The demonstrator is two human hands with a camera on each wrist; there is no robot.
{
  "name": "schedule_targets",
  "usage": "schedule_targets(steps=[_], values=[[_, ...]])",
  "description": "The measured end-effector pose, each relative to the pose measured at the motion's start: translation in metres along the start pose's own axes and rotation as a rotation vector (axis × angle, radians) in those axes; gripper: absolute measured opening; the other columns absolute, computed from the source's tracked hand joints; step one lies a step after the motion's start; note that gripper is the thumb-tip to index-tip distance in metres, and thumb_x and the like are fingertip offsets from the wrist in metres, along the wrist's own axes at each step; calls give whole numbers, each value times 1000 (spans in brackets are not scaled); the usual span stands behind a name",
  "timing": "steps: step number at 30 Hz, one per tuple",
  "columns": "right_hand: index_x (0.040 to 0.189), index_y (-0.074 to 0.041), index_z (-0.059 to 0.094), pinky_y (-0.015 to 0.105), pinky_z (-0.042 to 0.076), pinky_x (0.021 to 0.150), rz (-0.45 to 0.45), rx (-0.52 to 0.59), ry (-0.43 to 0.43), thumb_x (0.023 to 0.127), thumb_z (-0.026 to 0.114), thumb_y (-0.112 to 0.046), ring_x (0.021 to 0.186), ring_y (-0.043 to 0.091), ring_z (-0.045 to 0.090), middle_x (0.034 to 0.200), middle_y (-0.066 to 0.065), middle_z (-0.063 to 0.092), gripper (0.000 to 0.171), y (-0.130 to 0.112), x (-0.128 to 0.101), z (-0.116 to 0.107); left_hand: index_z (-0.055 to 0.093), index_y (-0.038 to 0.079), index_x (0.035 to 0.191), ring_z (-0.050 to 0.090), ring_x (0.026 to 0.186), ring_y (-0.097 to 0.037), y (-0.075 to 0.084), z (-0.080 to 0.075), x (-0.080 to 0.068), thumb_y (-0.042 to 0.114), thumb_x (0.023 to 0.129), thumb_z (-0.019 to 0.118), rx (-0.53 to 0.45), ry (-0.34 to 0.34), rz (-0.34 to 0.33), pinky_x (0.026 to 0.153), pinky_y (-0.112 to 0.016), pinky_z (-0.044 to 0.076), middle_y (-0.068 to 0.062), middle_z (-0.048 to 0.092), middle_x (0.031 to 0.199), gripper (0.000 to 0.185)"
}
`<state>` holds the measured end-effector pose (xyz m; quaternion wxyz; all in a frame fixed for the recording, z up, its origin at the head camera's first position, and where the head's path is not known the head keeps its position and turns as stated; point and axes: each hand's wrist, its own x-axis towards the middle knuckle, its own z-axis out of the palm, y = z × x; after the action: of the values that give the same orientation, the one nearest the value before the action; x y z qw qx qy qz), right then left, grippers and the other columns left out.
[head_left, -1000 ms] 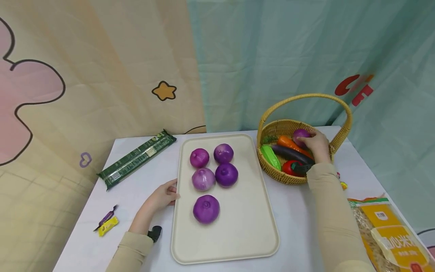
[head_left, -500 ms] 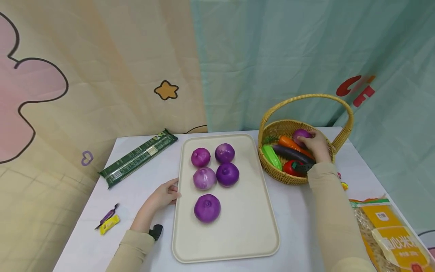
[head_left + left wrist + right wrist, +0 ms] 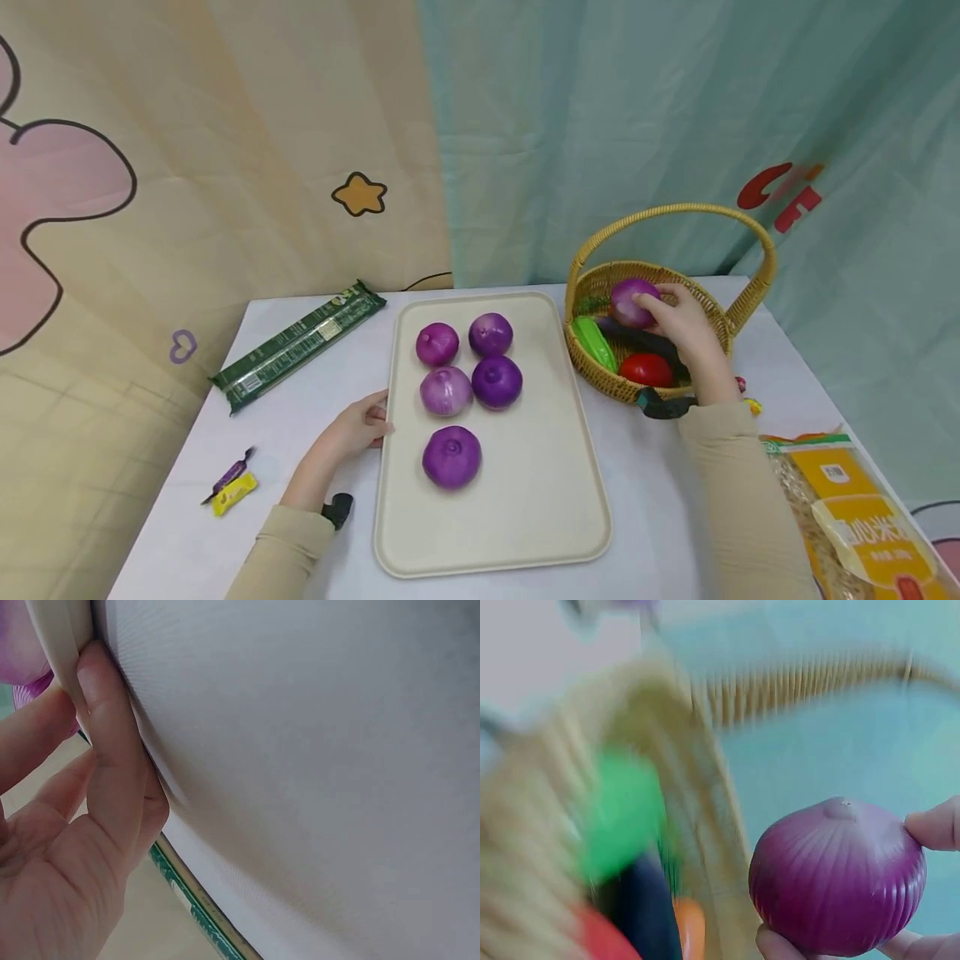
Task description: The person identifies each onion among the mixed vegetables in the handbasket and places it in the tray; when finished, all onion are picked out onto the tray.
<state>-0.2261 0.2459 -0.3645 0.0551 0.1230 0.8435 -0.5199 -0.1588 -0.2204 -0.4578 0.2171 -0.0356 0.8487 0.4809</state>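
- Cream plastic tray [image 3: 525, 508] sits nearest me on the white table [image 3: 660, 492], long side running away from me.
- My left hand [image 3: 358, 429] is at the tray's left edge; in the left wrist view the fingers [image 3: 112, 742] curl against the rim [image 3: 64, 645], thumb side over it. Light grip on the tray.
- Five purple onions on the tray: one alone near the middle [image 3: 452, 457], then a cluster of four further back, pale one [image 3: 446, 391], dark one [image 3: 497, 382], and two behind them [image 3: 437, 343] [image 3: 491, 334]. The four are touching or just beside each other.
- Left of the tray: two small candy wrappers [image 3: 228, 489] near me, a long green packet [image 3: 298, 345] lying diagonally further back.
- Right side near me: an orange-and-clear food bag [image 3: 855, 517] at the table edge.
- My right hand [image 3: 686, 329] is over the wicker basket [image 3: 600, 371], fingertips pinching a sixth purple onion [image 3: 632, 302]. Right wrist view shows it clearly: onion [image 3: 838, 876] held between fingertips [image 3: 934, 825], lifted clear of the basket contents.
- Under it in the basket: green vegetable [image 3: 595, 342], dark eggplant [image 3: 637, 337], red tomato [image 3: 647, 369].
- The basket handle [image 3: 675, 213] arches above my hand.
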Motion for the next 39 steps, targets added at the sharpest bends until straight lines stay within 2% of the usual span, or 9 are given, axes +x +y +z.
schedule_targets(steps=[6,12,15,20,26,33,39], values=[[149,0,27,55,41,112,-69,33,-181,97,55,-42,134,44,41,152,27,31,72,-5,-43,32,30,-6,150,61,88,-18,1,-1,0,-3,93,57,2,-1,0,76,-33,61,-18,54,106,63],[136,3,43,37,56,97,-124,75,-320,95,59,-30,115,32,55,138,25,47,55,5,-67,75,30,-6,150,61,90,-19,4,-2,1,-3,94,58,11,-6,4,77,-34,62,-18,54,107,64],[132,4,47,36,57,94,-122,115,-379,94,60,-27,111,29,58,132,25,52,51,13,-73,95,30,-5,151,61,91,-19,5,-3,2,-1,94,58,17,-10,1,78,-34,61,-19,55,109,64],[127,1,52,44,57,95,-84,67,-412,93,63,-31,115,31,57,132,22,52,48,24,-82,123,31,-4,151,61,90,-18,3,-2,2,-1,93,58,9,-11,-9,77,-33,61,-18,54,108,64],[122,0,54,36,57,87,-31,53,-430,91,68,-30,107,27,58,128,21,54,46,34,-89,143,29,-5,151,60,89,-18,1,-2,-1,-2,93,58,-10,-17,-14,77,-34,62,-17,53,106,65],[124,-1,59,36,60,87,-69,73,-458,92,69,-29,106,26,64,125,18,61,44,43,-91,150,30,-5,151,61,90,-18,2,-1,-1,-2,94,58,-4,-13,-16,77,-33,62,-17,54,107,64],[129,8,53,38,62,83,-93,141,-483,98,61,-21,94,23,68,120,25,61,43,48,-92,153,30,-6,150,62,91,-20,4,-1,0,-2,94,58,34,-5,-6,75,-33,61,-20,55,109,64]])
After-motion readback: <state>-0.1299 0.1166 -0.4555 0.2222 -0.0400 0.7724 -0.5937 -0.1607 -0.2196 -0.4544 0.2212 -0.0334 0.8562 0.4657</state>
